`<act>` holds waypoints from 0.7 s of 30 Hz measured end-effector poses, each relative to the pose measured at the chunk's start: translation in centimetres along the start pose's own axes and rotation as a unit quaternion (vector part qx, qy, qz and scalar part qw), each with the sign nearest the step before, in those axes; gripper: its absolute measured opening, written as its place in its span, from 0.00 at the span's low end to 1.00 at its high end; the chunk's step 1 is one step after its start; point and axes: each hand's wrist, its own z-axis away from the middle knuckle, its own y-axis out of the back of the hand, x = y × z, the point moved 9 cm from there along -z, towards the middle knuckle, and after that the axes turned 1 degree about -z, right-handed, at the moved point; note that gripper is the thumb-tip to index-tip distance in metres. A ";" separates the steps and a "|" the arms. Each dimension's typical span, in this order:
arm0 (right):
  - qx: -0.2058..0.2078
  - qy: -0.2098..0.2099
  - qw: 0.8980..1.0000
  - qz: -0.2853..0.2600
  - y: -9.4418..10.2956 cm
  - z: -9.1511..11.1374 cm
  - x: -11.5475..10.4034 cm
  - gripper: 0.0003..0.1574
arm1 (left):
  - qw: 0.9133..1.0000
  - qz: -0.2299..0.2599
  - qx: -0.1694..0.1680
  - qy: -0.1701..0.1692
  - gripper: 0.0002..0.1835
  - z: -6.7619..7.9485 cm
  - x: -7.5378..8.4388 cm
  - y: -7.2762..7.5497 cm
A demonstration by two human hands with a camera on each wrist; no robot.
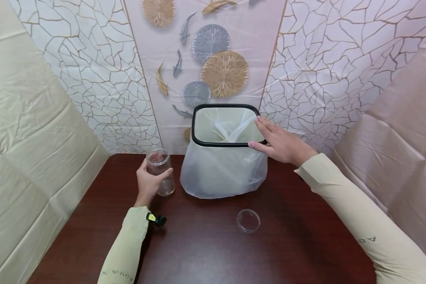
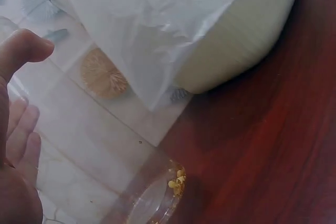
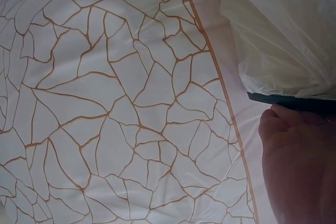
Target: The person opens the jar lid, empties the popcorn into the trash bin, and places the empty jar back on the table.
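Note:
In the head view my left hand [image 1: 150,182] grips a clear plastic jar [image 1: 166,186] left of the bin, fingers round one side and thumb round the other. Its top is uncovered, and small yellow bits [image 2: 177,182] cling inside the bottom in the left wrist view. Whether the jar touches the table cannot be told. A pale trash bin [image 1: 220,169] with a white plastic liner and black rim ring [image 1: 227,144] stands upright at the table's back. My right hand [image 1: 282,144] touches the ring's right corner with straight fingers, the thumb at its front edge.
A clear round lid [image 1: 248,221] lies flat on the dark reddish-brown table [image 1: 198,244], in front of the bin. Patterned cloth [image 1: 305,71] hangs right behind the table, and beige cloth [image 1: 39,157] closes off both sides.

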 end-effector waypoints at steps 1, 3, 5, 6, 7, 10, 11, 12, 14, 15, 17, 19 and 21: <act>0.000 0.002 1.000 0.000 0.0 -0.1 -0.1 0.60 | 1.000 0.004 0.000 -0.001 0.39 0.2 -0.2 0.0; 0.002 0.007 1.000 -0.003 0.0 -0.2 -0.3 0.59 | 1.000 0.010 0.004 -0.008 0.39 0.5 -0.5 0.1; 0.004 0.009 1.000 -0.007 0.0 -0.3 -0.3 0.59 | 1.000 0.011 0.005 -0.018 0.39 0.8 -0.8 0.2; 0.006 0.009 1.000 -0.009 0.0 -0.3 -0.3 0.59 | 1.000 0.008 0.005 -0.022 0.39 0.9 -0.8 0.2; 0.006 0.007 1.000 -0.010 0.0 -0.2 -0.1 0.59 | 1.000 0.005 0.003 -0.024 0.38 1.0 -0.8 0.1; 0.008 0.003 1.000 -0.015 -0.1 0.0 0.2 0.59 | 0.999 -0.020 -0.012 -0.028 0.40 1.0 -0.8 -0.1; 0.010 0.003 1.000 -0.019 0.0 0.0 0.3 0.59 | 0.999 -0.035 -0.019 -0.026 0.43 1.0 -0.7 -0.1; 0.014 0.003 1.000 -0.024 0.1 0.1 0.3 0.59 | 0.998 -0.056 -0.029 -0.023 0.47 0.9 -0.7 -0.2; 0.025 0.003 0.999 -0.032 0.4 0.2 0.4 0.59 | 0.994 -0.101 -0.050 -0.011 0.56 0.8 -0.6 -0.3; 0.031 0.000 0.999 -0.033 0.6 0.4 0.5 0.60 | 0.990 -0.128 -0.060 -0.004 0.60 0.7 -0.6 -0.3; 0.048 -0.008 0.998 -0.034 0.9 0.7 0.7 0.62 | 0.979 -0.184 -0.086 0.011 0.67 0.7 -0.5 -0.1; 0.066 -0.013 0.997 -0.027 1.1 1.2 0.8 0.63 | 0.963 -0.243 -0.115 0.018 0.69 0.8 -0.3 0.3; 0.081 -0.017 0.996 -0.022 1.1 1.9 0.8 0.66 | 0.941 -0.306 -0.147 0.010 0.68 1.1 0.1 0.9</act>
